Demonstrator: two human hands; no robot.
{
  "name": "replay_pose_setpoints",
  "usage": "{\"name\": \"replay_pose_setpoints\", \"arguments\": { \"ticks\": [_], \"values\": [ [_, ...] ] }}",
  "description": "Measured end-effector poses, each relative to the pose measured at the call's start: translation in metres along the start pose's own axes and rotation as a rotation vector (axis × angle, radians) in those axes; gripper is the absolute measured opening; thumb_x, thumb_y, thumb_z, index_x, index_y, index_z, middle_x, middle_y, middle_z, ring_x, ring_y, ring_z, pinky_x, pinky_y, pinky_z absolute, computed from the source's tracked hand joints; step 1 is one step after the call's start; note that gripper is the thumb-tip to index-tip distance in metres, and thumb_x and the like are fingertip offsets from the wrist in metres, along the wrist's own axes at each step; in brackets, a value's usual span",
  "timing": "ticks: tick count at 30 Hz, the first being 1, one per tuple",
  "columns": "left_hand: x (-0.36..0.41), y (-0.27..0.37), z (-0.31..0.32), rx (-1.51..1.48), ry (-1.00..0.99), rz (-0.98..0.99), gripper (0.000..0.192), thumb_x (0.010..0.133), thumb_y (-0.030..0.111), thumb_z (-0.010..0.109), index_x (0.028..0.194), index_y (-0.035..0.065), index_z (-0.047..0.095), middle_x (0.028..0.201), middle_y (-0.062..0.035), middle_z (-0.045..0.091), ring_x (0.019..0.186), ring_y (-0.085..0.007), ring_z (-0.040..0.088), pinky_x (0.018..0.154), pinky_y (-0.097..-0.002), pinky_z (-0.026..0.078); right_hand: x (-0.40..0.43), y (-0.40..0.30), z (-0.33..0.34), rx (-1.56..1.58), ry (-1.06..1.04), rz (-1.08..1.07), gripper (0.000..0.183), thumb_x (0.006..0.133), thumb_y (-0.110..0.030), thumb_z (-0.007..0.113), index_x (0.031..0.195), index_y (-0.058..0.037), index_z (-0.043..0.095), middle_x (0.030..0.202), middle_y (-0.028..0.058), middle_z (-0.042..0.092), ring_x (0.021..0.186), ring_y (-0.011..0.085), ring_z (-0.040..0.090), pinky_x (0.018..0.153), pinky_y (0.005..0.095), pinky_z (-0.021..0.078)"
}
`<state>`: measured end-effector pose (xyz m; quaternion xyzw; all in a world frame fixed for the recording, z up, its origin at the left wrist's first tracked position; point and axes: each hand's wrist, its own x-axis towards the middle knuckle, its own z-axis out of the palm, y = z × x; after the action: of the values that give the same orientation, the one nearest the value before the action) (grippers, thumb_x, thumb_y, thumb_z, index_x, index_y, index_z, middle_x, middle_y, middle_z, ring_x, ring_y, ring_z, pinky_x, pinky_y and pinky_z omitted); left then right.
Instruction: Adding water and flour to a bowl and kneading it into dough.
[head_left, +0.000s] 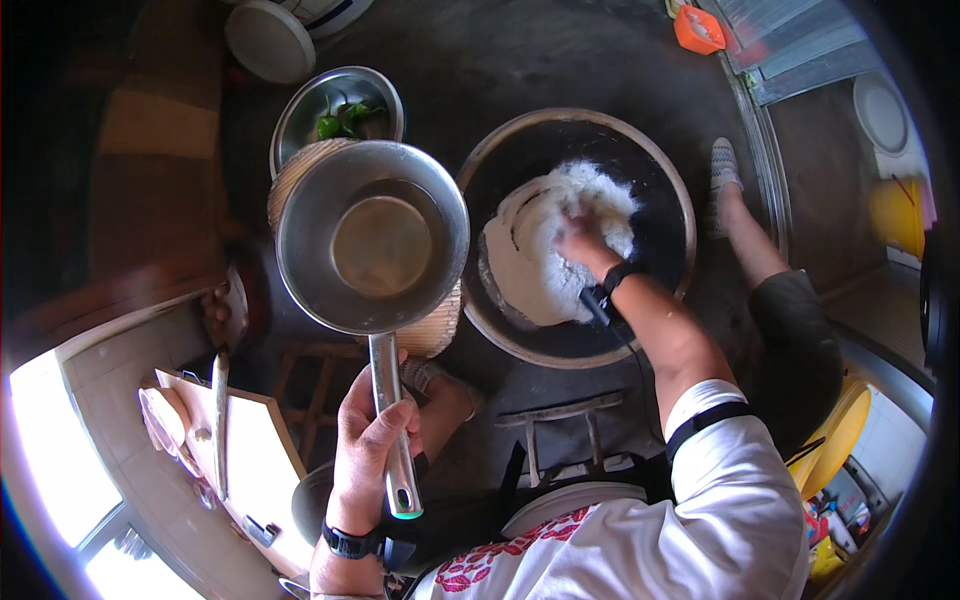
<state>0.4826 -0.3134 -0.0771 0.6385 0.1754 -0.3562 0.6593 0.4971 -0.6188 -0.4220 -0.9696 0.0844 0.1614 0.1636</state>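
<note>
My left hand (379, 424) grips the metal handle of a stainless steel saucepan (307, 225). A shallow pool of liquid (382, 244) covers the pan's bottom. To its right stands a wide dark basin (675, 202) with a pale rim, holding a heap of white flour (525, 225). My right hand (581, 236) is down in that flour, blurred, its fingertips partly hidden. Whether those fingers close on anything cannot be made out. A round woven straw stool (431, 330) shows partly beneath the pan.
Behind the pan, a metal bowl (367, 79) holds green peppers (341, 120). A low wooden stool (559, 409) stands before me. At the left are a wooden board (244, 442) and a rolling pin (219, 420). An orange container (697, 30) sits by the doorway.
</note>
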Motion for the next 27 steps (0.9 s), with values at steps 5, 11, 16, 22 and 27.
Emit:
{"name": "replay_pose_setpoints", "arguments": {
  "ticks": [5,11,16,22,27],
  "values": [
    [0.001,0.003,0.002,-0.004,-0.012,0.003,0.061,0.076,0.022,0.064,0.127,-0.0002,0.039,0.066,-0.0030,0.053,0.053,-0.0101,0.053,0.050,-0.0210,0.045,-0.037,-0.031,0.006,0.116,-0.196,-0.389,0.054,0.073,-0.026,0.064,0.123,-0.0102,0.051,0.136,0.0226,0.035,0.125,0.0396,0.034,0.103,0.0475,0.0287],
    [0.002,0.000,0.003,0.028,-0.024,-0.007,0.061,0.077,0.021,0.064,0.128,0.0002,0.038,0.067,-0.0032,0.053,0.053,-0.0102,0.054,0.050,-0.0216,0.046,0.010,0.042,-0.025,-0.078,0.143,0.031,0.047,0.075,-0.024,0.059,0.119,-0.0094,0.053,0.131,0.0210,0.040,0.121,0.0360,0.038,0.100,0.0469,0.0305],
    [0.005,0.001,0.006,0.015,-0.067,-0.020,0.059,0.078,0.022,0.064,0.128,0.0018,0.040,0.067,-0.0031,0.054,0.052,-0.0104,0.054,0.050,-0.0222,0.046,-0.025,0.052,0.006,-0.214,-0.188,0.217,0.066,0.073,-0.028,0.061,0.129,-0.0015,0.038,0.131,0.0242,0.039,0.122,0.0372,0.036,0.101,0.0491,0.0263],
    [0.001,0.003,0.009,0.041,-0.069,0.008,0.057,0.078,0.024,0.064,0.125,0.0024,0.041,0.067,-0.0026,0.054,0.052,-0.0102,0.054,0.050,-0.0219,0.046,-0.034,0.000,-0.028,0.327,-0.222,0.168,0.051,0.077,-0.020,0.056,0.124,-0.0030,0.045,0.116,0.0222,0.054,0.113,0.0338,0.046,0.098,0.0381,0.0350],
    [-0.002,0.007,0.013,0.059,-0.084,0.017,0.053,0.078,0.028,0.064,0.119,0.0008,0.044,0.068,-0.0027,0.053,0.053,-0.0100,0.054,0.051,-0.0213,0.046,-0.047,-0.009,-0.004,0.221,-0.376,-0.045,0.055,0.076,-0.018,0.057,0.127,-0.0030,0.044,0.129,0.0252,0.041,0.121,0.0363,0.040,0.102,0.0414,0.0306]
  ]
}}
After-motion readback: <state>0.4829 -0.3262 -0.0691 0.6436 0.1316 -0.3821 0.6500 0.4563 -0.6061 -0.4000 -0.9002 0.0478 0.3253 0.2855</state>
